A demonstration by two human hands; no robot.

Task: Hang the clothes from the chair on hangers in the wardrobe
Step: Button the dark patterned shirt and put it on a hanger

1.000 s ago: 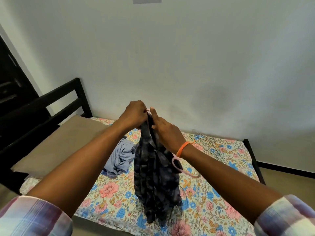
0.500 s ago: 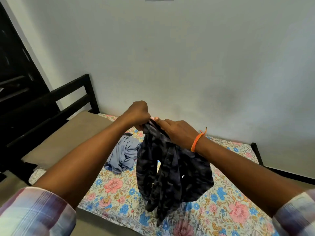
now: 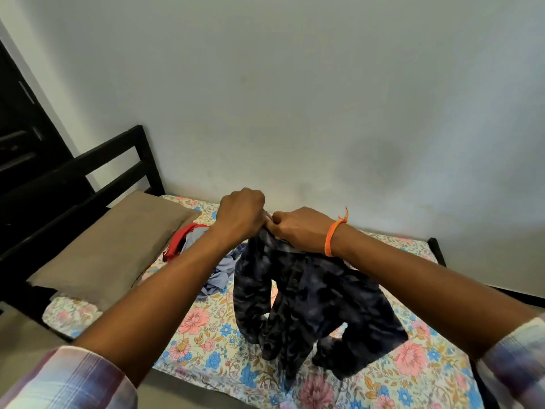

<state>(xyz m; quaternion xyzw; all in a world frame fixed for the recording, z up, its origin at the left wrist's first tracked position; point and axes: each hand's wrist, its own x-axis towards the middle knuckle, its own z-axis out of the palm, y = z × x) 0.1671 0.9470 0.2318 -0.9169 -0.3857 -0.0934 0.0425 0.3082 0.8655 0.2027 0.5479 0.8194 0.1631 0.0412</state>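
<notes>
A dark camouflage-patterned garment (image 3: 306, 302) was gripped at its top edge by the left hand (image 3: 240, 215) and right hand (image 3: 298, 230), fingers curled, and held above the floral bed (image 3: 206, 343), probably for fitting onto a hanger.

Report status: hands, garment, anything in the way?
Left hand and right hand both grip the dark patterned garment, held above the bed. No hanger visible. Nothing obstructing.

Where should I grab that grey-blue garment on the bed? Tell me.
Pinch the raised bunched folds of the grey-blue garment, coming from above: it lies crumpled on the floral bedsheet, partly hidden behind the left forearm, so no collar or hem shows to pinch.
</notes>
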